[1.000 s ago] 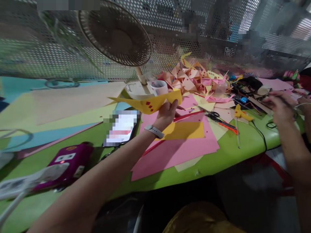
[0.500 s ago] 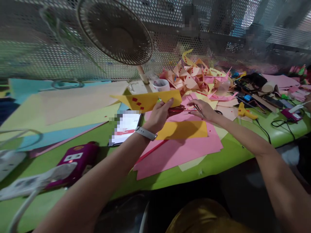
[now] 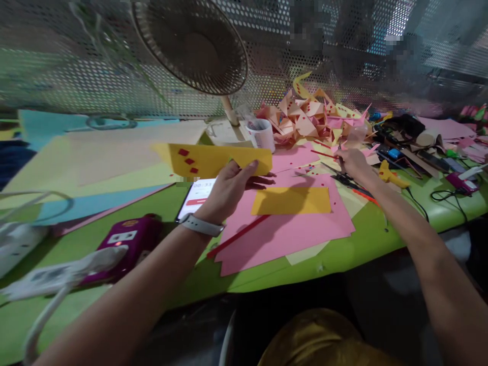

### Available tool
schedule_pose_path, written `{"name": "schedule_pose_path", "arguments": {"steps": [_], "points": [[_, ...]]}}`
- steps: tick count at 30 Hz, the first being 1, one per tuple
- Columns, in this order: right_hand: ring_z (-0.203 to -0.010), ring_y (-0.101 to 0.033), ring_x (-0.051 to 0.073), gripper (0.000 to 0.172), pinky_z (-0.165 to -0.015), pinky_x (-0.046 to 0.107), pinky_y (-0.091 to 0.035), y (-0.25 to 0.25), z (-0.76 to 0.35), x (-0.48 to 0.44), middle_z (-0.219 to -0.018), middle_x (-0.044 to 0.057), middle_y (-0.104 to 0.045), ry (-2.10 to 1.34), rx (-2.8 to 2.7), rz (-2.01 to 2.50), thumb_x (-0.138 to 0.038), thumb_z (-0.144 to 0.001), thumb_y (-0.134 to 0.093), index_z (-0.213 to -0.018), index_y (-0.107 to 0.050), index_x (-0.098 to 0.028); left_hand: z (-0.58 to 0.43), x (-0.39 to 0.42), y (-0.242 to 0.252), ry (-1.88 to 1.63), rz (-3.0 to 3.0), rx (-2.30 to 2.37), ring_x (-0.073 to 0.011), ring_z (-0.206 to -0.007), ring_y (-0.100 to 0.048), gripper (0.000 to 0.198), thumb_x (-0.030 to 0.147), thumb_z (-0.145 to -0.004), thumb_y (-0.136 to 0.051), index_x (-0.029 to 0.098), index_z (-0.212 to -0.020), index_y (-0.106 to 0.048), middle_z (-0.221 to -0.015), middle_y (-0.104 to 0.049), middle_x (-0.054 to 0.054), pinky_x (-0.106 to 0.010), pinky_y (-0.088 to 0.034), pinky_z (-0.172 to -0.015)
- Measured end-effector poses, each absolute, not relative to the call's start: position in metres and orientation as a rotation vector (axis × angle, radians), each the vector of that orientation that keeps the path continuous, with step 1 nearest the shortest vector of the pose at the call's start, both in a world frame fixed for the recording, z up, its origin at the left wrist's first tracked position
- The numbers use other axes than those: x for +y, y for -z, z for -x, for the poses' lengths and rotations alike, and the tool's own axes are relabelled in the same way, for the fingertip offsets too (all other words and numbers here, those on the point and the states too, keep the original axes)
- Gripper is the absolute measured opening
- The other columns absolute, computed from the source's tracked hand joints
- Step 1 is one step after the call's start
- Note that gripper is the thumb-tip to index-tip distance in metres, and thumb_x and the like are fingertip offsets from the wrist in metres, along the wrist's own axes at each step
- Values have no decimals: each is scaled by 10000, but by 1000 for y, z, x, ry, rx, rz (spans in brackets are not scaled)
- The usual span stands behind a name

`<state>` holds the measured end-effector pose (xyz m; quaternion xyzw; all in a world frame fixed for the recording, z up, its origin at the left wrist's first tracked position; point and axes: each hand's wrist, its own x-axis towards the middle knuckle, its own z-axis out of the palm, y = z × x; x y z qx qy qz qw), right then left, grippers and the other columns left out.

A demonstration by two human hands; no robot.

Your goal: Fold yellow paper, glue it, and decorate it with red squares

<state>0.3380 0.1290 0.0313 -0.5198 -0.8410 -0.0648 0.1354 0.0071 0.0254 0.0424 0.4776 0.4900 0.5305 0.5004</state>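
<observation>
My left hand (image 3: 231,185) pinches a folded piece of yellow paper (image 3: 224,158) with several red diamonds on it, raised above the table. At the right, my right hand (image 3: 354,163) is closed around a thin dark tool that looks like tweezers (image 3: 340,155). A narrow red paper strip (image 3: 323,154) reaches to its fingertips; whether the fingers grip it I cannot tell. Scissors (image 3: 345,180) lie just under that hand. Between the hands, a flat yellow paper rectangle (image 3: 292,200) rests on pink sheets (image 3: 282,239). Another red strip (image 3: 238,236) lies across the pink sheets' left edge.
A phone (image 3: 194,198) lies by my left wrist. A purple socket block (image 3: 131,241) with a white plug stands at left. Behind are a fan (image 3: 192,48), a white cup (image 3: 262,134) and heaped folded paper (image 3: 305,114). A yellow glue gun (image 3: 392,175) lies at right.
My hands have moved apart. The left carried the yellow paper leftward; the right went right and back with the thin tool. A red strip formerly near both hands now lies by the right fingertips.
</observation>
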Motion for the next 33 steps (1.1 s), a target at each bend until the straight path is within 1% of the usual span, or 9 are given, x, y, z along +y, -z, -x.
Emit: {"name": "schedule_pose_path", "arguments": {"steps": [6,9,12,16,20,23,26,30,33], "points": [[-1006,-673,316,422,-890,420,-489,-40,-328,118,-1072,179,-757,297,-2351,1530,-54,-856,-477,-1186,-729,-130,-9,16,-31,-1266,-1160,1183,-252,-1006,-721,287,394,-843,-722,159,-1004,-691,-1021,-772,-105,-316,-598,-803],[-1073,-666,310,447,-935,432,-497,-49,-322,108,-1142,143,-751,181,-2299,1452,-56,-848,-488,-1211,-724,-167,-8,16,-23,-1270,-1131,1168,-239,-920,-740,325,411,-798,-758,174,-1000,-666,-977,-773,-84,-293,-598,-742],[-1057,-684,278,488,-922,410,-516,-50,-309,96,-1162,100,-753,-31,-2373,1403,-47,-832,-499,-1242,-711,-206,-9,15,-17,-1254,-1098,1147,-217,-821,-753,356,416,-766,-780,189,-1006,-646,-951,-772,-69,-279,-593,-703],[-1075,-685,267,486,-983,438,-507,-41,-292,85,-1155,77,-762,-150,-2547,1327,-17,-820,-494,-1181,-744,-224,-10,12,-15,-1245,-1108,1183,-236,-929,-732,451,462,-693,-821,185,-1010,-657,-1070,-762,-92,-251,-588,-648],[-1154,-652,297,553,-1039,486,-485,-36,-295,87,-1230,102,-733,-112,-2619,1292,-1,-769,-541,-1245,-725,-215,-9,11,-15,-1233,-1096,1210,-231,-893,-726,464,479,-659,-839,183,-967,-660,-1043,-764,-89,-242,-582,-613],[-1164,-651,314,579,-1015,504,-504,-39,-307,90,-1285,103,-714,-146,-2585,1326,-37,-773,-566,-1301,-700,-233,-9,11,-15,-1233,-1111,1202,-204,-842,-728,428,462,-684,-820,185,-970,-664,-993,-761,-66,-234,-580,-618],[-1147,-674,290,563,-993,457,-521,-47,-323,91,-1288,89,-718,-163,-2374,1427,-83,-805,-560,-1336,-678,-232,-10,10,-15,-1254,-1093,1182,-197,-841,-722,424,447,-672,-826,186,-964,-663,-983,-753,-61,-229,-582,-614],[-1010,-718,248,480,-904,374,-536,-65,-346,94,-1125,77,-776,-205,-2156,1491,-134,-827,-555,-1279,-705,-193,-12,9,-13,-1282,-1006,1145,-157,-798,-690,419,418,-650,-854,197,-947,-660,-1006,-738,-52,-179,-549,-559],[-876,-711,217,400,-794,309,-511,-73,-360,95,-1012,73,-784,-181,-2162,1551,-185,-839,-563,-1198,-740,-167,-14,9,-12,-1304,-928,1106,-127,-757,-662,351,379,-671,-848,204,-903,-652,-955,-720,-24,-171,-554,-575]]}}
